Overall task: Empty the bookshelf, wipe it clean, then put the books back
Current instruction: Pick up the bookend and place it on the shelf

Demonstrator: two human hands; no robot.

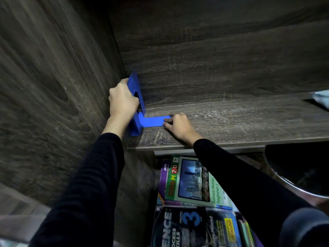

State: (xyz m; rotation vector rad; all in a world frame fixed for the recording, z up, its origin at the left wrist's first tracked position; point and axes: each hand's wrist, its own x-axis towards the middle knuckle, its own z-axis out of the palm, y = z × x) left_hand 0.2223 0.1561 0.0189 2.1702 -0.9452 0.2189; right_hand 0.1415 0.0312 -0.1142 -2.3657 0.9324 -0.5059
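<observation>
So the left hand (122, 102) is wrapped round the upright of the blue bookend (153, 121), holding it tight in the left corner of the shelf (231, 118), probably to square it against the side wall. The right hand (179, 126) pinches the end of its flat foot, keeping it down. The books (194, 182) are stacked below, off the shelf. A pale cloth (321, 98) lies far right, so I'd guess wiping's done.

- The dark wood-grain shelf (231, 125) has pale scratches across its board.
- A blue bookend (151, 121) stands at the left end, its upright plate by the side wall and its base flat on the board.
- A pale cloth (321, 98) lies at the right edge.
</observation>
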